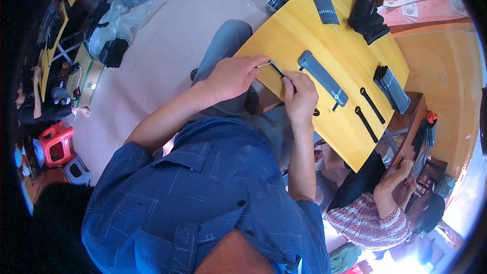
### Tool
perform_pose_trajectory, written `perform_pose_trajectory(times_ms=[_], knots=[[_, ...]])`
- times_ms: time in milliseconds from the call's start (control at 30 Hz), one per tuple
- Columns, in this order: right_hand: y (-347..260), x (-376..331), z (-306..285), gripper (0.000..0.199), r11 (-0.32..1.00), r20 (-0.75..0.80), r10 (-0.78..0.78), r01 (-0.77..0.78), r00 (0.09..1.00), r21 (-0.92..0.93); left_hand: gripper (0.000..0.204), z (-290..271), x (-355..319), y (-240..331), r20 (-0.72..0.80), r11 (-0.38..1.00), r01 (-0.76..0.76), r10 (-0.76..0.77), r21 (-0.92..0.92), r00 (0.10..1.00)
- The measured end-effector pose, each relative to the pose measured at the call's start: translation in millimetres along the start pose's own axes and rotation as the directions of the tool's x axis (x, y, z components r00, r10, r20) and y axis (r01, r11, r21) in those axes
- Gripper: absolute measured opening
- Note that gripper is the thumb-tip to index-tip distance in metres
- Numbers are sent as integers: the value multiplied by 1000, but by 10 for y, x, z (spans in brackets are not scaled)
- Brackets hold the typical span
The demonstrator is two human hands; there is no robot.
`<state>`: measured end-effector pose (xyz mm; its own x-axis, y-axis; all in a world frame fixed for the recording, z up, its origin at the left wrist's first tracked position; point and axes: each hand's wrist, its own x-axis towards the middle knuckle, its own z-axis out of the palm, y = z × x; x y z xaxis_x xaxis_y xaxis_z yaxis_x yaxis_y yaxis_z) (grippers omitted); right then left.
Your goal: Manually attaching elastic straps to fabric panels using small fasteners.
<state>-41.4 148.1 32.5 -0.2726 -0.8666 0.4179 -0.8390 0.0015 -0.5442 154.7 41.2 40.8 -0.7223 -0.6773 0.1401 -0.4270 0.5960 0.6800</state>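
Observation:
Over the near left edge of the yellow table, my left hand (233, 78) and my right hand (302, 95) are both closed. A narrow black strap (276, 68) runs between them, pinched by my right fingers. At my left fingertips a thin, pale sliver (264, 64) shows, too small to name; it meets the strap's far end. Just beyond my right hand lies a flat grey bundle (324, 80) with a rounded end, and a black strap pokes out from under it. Two loose black straps (366, 124) with looped ends rest farther right.
On the yellow table (284, 35) are a stack of grey strips (322, 0), a black pile (366, 18) and another grey stack (392, 89). A co-worker in a patterned top (370, 220) sits at right. Red stool (57, 144) and plastic bags (114, 28) stand left.

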Motion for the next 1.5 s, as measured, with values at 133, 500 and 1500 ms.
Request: perform_pose_trajectory(times_ms=[133, 500, 1500], knots=[[-14, 10, -2, 11, 986, 48, 88, -94, 995, 137, 32, -18, -9, 53, 45, 1000, -21, 21, 7, 999], [-34, 16, -2, 13, 960, 101, 210, -225, 972, 165, 32, 92, -11, 60, 14, 973, -208, 208, 104, 978], [121, 29, 1, 12, 940, 135, 242, -267, 961, 213, 24, 180, 124, 52, 9, 969, -216, 217, 119, 976]])
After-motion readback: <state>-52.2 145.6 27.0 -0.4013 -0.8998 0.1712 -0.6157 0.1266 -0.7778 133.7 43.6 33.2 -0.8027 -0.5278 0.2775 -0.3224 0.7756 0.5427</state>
